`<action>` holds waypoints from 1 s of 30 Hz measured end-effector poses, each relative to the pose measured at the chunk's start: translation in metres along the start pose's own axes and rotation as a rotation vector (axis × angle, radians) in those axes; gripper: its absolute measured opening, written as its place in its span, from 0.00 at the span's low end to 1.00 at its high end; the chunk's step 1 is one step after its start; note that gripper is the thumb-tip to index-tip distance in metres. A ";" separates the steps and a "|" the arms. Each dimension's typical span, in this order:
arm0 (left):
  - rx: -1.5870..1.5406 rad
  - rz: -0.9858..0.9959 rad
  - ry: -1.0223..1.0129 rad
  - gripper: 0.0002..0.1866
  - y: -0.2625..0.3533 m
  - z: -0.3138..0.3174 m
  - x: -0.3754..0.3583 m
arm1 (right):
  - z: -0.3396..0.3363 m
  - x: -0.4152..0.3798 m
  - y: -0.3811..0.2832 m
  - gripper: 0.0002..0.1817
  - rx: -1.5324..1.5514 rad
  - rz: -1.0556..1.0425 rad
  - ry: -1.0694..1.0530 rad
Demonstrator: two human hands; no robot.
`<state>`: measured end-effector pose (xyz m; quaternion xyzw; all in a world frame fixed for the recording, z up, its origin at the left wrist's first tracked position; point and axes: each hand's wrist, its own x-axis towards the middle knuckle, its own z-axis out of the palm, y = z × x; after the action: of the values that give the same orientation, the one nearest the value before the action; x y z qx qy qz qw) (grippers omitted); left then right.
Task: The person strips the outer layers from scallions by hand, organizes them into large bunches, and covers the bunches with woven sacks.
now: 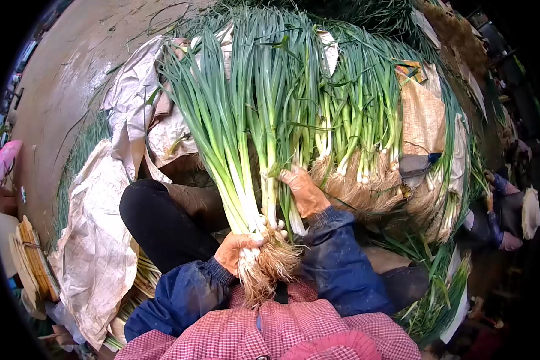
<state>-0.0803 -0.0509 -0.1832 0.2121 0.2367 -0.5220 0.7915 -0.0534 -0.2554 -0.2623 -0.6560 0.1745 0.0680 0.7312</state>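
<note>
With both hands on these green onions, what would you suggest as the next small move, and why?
Probably draw the right hand stalks over into the bunch that the left hand grips near the roots. The right hand holds a few stalks just beside that bunch, with their white ends roughly level.

No readable text, label, brand, number or sign anywhere in view. Woven sack [423,117] beside scallions shows colored patch near top edge, too blurred to read. Pale sheets [96,234] on ground carry no print. Blue sleeves and checked garment plain, without lettering.
</note>
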 end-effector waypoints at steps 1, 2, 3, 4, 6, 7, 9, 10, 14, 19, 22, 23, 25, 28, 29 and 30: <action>-0.026 0.018 -0.045 0.26 0.000 0.003 -0.002 | 0.004 0.008 -0.009 0.16 0.202 0.053 0.024; -0.052 0.035 -0.092 0.26 0.001 0.007 -0.004 | 0.009 0.015 -0.021 0.12 0.405 0.101 0.059; -0.039 0.043 -0.099 0.26 0.001 0.011 -0.005 | 0.011 0.015 -0.034 0.11 0.385 0.071 0.136; -0.161 0.057 -0.219 0.27 -0.001 0.013 -0.005 | 0.012 0.000 -0.050 0.11 0.344 0.075 0.236; -0.310 0.076 -0.388 0.27 -0.011 0.012 -0.001 | 0.001 -0.046 -0.057 0.11 0.341 -0.009 0.336; -0.261 0.075 -0.342 0.27 -0.009 0.011 0.000 | -0.011 -0.066 -0.051 0.12 0.382 -0.112 0.326; -0.181 0.038 -0.272 0.28 -0.009 -0.002 0.011 | -0.020 -0.106 -0.059 0.11 0.561 -0.341 0.383; -0.153 0.007 -0.219 0.29 -0.006 0.000 0.012 | -0.026 -0.120 -0.065 0.11 0.701 -0.370 0.494; -0.052 0.032 -0.218 0.27 -0.016 -0.003 0.010 | -0.042 -0.119 -0.059 0.11 0.672 0.004 0.368; -0.043 0.035 -0.205 0.28 -0.028 -0.001 -0.001 | 0.002 -0.007 -0.004 0.10 0.384 0.114 0.359; -0.121 -0.002 -0.286 0.27 -0.018 -0.003 -0.006 | 0.001 -0.062 -0.055 0.11 0.620 -0.012 0.301; -0.144 0.020 -0.295 0.28 -0.020 -0.009 -0.003 | -0.010 -0.085 -0.058 0.13 0.666 -0.099 0.334; -0.142 -0.018 -0.365 0.28 -0.019 -0.017 0.011 | -0.046 -0.123 -0.055 0.14 0.891 -0.293 0.264; -0.186 -0.065 -0.353 0.27 -0.017 -0.014 0.009 | -0.133 -0.214 -0.082 0.14 0.606 -0.301 0.443; -0.197 -0.075 -0.349 0.27 -0.017 -0.014 0.009 | -0.166 -0.245 -0.086 0.15 0.509 -0.273 0.629; -0.226 -0.077 -0.370 0.26 -0.016 -0.014 0.010 | -0.212 -0.286 -0.088 0.15 0.399 -0.141 0.785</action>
<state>-0.0942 -0.0562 -0.2015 0.0135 0.1526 -0.5518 0.8198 -0.3261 -0.4380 -0.0981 -0.4887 0.4034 -0.2709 0.7246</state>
